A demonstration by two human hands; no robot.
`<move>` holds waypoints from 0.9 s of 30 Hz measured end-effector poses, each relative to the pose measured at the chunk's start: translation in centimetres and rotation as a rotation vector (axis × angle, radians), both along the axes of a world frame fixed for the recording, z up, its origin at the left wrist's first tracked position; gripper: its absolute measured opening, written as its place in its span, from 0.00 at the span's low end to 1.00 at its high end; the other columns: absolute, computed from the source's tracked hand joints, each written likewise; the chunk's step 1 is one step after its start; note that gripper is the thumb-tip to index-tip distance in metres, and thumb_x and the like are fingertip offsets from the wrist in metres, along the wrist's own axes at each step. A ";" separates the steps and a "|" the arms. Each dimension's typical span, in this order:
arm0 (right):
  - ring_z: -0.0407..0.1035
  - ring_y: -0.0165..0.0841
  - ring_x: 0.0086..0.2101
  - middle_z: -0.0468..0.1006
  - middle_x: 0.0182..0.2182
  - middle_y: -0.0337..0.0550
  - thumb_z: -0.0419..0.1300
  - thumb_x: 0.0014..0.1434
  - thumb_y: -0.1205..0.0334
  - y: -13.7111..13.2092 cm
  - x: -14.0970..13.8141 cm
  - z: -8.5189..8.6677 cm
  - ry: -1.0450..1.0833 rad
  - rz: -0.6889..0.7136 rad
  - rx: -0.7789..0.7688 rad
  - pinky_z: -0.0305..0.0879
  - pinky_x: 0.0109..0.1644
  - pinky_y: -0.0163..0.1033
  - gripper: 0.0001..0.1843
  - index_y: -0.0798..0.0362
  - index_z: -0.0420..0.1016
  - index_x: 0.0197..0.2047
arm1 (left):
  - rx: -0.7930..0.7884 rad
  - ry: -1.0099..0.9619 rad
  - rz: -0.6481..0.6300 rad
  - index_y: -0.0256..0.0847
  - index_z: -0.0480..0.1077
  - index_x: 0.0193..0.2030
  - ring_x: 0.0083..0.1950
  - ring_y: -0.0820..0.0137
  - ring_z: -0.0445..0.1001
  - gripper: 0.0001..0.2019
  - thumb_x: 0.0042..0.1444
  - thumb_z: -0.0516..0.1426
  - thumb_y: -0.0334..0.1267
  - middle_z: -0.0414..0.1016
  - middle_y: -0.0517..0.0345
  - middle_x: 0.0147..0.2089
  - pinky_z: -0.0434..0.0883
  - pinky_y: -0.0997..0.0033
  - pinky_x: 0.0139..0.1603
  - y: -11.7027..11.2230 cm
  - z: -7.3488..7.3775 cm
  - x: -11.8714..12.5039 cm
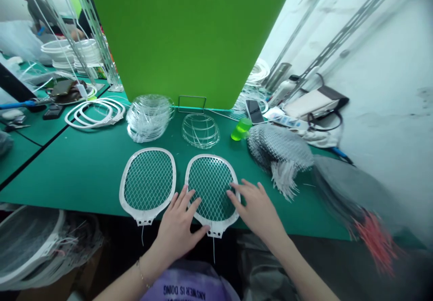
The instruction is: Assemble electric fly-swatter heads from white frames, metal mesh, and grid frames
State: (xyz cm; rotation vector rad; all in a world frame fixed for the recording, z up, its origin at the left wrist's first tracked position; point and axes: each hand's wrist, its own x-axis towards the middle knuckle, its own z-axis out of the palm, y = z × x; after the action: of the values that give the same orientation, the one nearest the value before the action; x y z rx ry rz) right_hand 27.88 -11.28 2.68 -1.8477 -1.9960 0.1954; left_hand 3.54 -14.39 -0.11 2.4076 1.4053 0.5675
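Two white racket-shaped frames with metal mesh, like mosquito swatter heads, lie side by side at the near edge of the green table. My left hand [179, 226] rests with spread fingers over the left rim of the right-hand swatter frame [210, 186], its thumb by the frame's neck. On the opposite rim, the fingertips of my right hand [260, 208] touch the frame and mesh, fingers apart. The left-hand swatter frame [149, 179] lies flat just beyond my left fingers. A thin wire hangs from each neck over the table edge.
Behind the frames stand stacked clear plastic rings [149, 118] and a smaller ring stack [200, 131]. White rings [96, 113] lie left. Rightward are a green jar [241, 129], phone [254, 111], mesh sheets [280, 147] and dark mesh with red wires [375, 240]. A green panel [189, 39] rises behind.
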 end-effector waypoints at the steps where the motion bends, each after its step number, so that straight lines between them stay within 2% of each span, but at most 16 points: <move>1: 0.70 0.51 0.55 0.83 0.44 0.50 0.52 0.66 0.48 0.4 -0.3 0.1 -0.058 0.045 0.002 0.51 0.66 0.67 0.21 0.53 0.80 0.44 | 0.001 0.005 -0.004 0.41 0.65 0.63 0.73 0.48 0.55 0.28 0.60 0.60 0.51 0.65 0.44 0.68 0.65 0.40 0.66 -0.2 0.3 0.1; 3: 0.73 0.50 0.51 0.83 0.42 0.50 0.52 0.67 0.49 2.2 -1.0 0.7 -0.103 0.030 0.060 0.47 0.67 0.68 0.21 0.53 0.80 0.44 | 0.017 0.009 -0.007 0.41 0.60 0.68 0.74 0.48 0.54 0.33 0.60 0.59 0.54 0.62 0.42 0.70 0.67 0.41 0.65 -0.2 1.7 -0.1; 6: 0.72 0.44 0.52 0.80 0.50 0.52 0.51 0.68 0.54 7.2 -2.1 1.7 -0.072 0.052 0.180 0.58 0.65 0.55 0.20 0.55 0.76 0.54 | 0.090 0.011 0.015 0.43 0.51 0.73 0.76 0.50 0.48 0.37 0.63 0.55 0.58 0.54 0.46 0.74 0.66 0.43 0.65 1.9 5.3 -1.6; 8: 0.66 0.43 0.58 0.75 0.57 0.54 0.49 0.67 0.65 11.4 -3.0 1.8 -0.171 0.150 0.141 0.61 0.63 0.49 0.22 0.58 0.69 0.62 | 0.172 0.042 0.070 0.44 0.55 0.72 0.76 0.51 0.47 0.33 0.66 0.52 0.56 0.55 0.50 0.74 0.61 0.42 0.69 5.4 7.9 -3.7; 10: 0.61 0.45 0.62 0.70 0.62 0.57 0.50 0.61 0.73 15.1 -3.8 1.3 -0.351 0.228 0.039 0.58 0.65 0.50 0.28 0.60 0.66 0.64 | 0.224 0.098 0.179 0.41 0.60 0.69 0.76 0.52 0.48 0.28 0.67 0.51 0.51 0.57 0.49 0.73 0.58 0.43 0.71 10.3 9.4 -6.6; 11: 0.63 0.46 0.61 0.71 0.61 0.58 0.51 0.59 0.75 16.6 -4.1 0.8 -0.415 0.260 -0.001 0.58 0.64 0.50 0.28 0.60 0.68 0.63 | 0.247 0.134 0.229 0.38 0.61 0.68 0.76 0.51 0.48 0.26 0.67 0.52 0.48 0.58 0.46 0.73 0.58 0.43 0.70 13.0 9.7 -8.2; 13: 0.70 0.44 0.53 0.77 0.52 0.57 0.51 0.58 0.78 18.7 -4.3 0.0 -0.472 0.320 -0.042 0.63 0.59 0.46 0.23 0.59 0.75 0.55 | 0.282 0.205 0.278 0.34 0.61 0.68 0.75 0.48 0.49 0.26 0.64 0.54 0.39 0.57 0.42 0.73 0.59 0.45 0.70 17.9 9.4 -11.2; 14: 0.73 0.42 0.48 0.80 0.47 0.56 0.52 0.58 0.78 19.3 -4.3 -0.2 -0.475 0.350 -0.046 0.66 0.54 0.43 0.21 0.58 0.77 0.50 | 0.299 0.238 0.277 0.33 0.60 0.68 0.75 0.48 0.50 0.27 0.63 0.54 0.37 0.55 0.41 0.73 0.58 0.45 0.70 19.8 9.0 -12.5; 16: 0.74 0.40 0.44 0.81 0.41 0.54 0.51 0.59 0.78 20.0 -4.1 -0.1 -0.487 0.405 -0.039 0.68 0.49 0.39 0.18 0.57 0.79 0.45 | 0.306 0.286 0.242 0.35 0.63 0.66 0.71 0.49 0.58 0.24 0.63 0.53 0.34 0.61 0.41 0.70 0.61 0.48 0.67 22.5 8.1 -14.4; 19: 0.71 0.42 0.52 0.78 0.50 0.57 0.48 0.63 0.76 19.1 -3.3 1.4 -0.471 0.426 0.052 0.68 0.55 0.42 0.21 0.60 0.76 0.53 | 0.297 0.318 0.189 0.39 0.71 0.59 0.59 0.57 0.74 0.17 0.65 0.52 0.34 0.73 0.46 0.61 0.70 0.60 0.58 23.9 7.2 -15.4; 21: 0.68 0.43 0.56 0.76 0.54 0.57 0.44 0.65 0.74 17.0 -2.3 2.5 -0.402 0.403 0.176 0.65 0.60 0.47 0.24 0.60 0.73 0.58 | 0.297 0.326 0.165 0.40 0.74 0.55 0.53 0.60 0.76 0.15 0.66 0.52 0.34 0.76 0.48 0.56 0.71 0.65 0.52 24.2 7.1 -15.5; 24: 0.70 0.42 0.55 0.77 0.55 0.48 0.45 0.67 0.67 11.1 -0.1 2.9 -0.268 0.462 0.284 0.66 0.62 0.51 0.24 0.50 0.72 0.61 | 0.305 0.317 0.127 0.40 0.76 0.53 0.51 0.62 0.76 0.13 0.66 0.53 0.33 0.77 0.49 0.51 0.71 0.68 0.49 24.5 7.1 -15.6; 27: 0.74 0.41 0.51 0.79 0.54 0.36 0.52 0.63 0.64 4.1 2.4 1.1 -0.183 0.582 0.348 0.74 0.54 0.50 0.29 0.32 0.65 0.66 | 0.323 0.284 0.088 0.41 0.78 0.50 0.49 0.64 0.76 0.12 0.65 0.55 0.33 0.77 0.51 0.49 0.71 0.71 0.46 25.0 7.2 -16.0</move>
State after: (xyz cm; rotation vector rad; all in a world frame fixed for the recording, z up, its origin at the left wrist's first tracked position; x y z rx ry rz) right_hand 30.26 -7.23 3.75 -1.0763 -2.4640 -0.1574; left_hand -12.47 10.58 7.12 2.7813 1.6505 0.5223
